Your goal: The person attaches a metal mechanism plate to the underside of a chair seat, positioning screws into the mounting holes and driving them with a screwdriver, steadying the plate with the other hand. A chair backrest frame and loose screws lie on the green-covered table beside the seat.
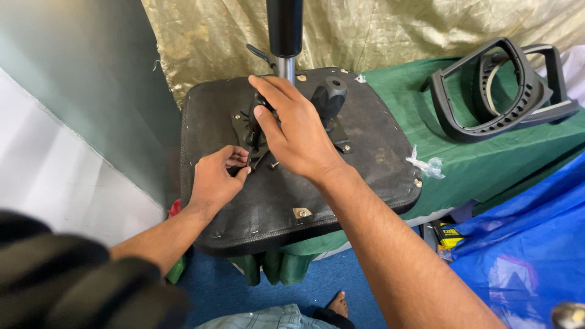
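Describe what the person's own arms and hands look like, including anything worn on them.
Both forearms are bare, with no sleeves, gloves, watch or rings showing. The left hand and right hand are ungloved. A dark blurred shape sits by the left arm; what it is cannot be told.

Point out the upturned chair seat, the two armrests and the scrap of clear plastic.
chair seat (359,176), head view, bare black underside.
armrests (481,131), head view, lower bar of front frame.
clear plastic (426,164), head view, its crumpled middle.
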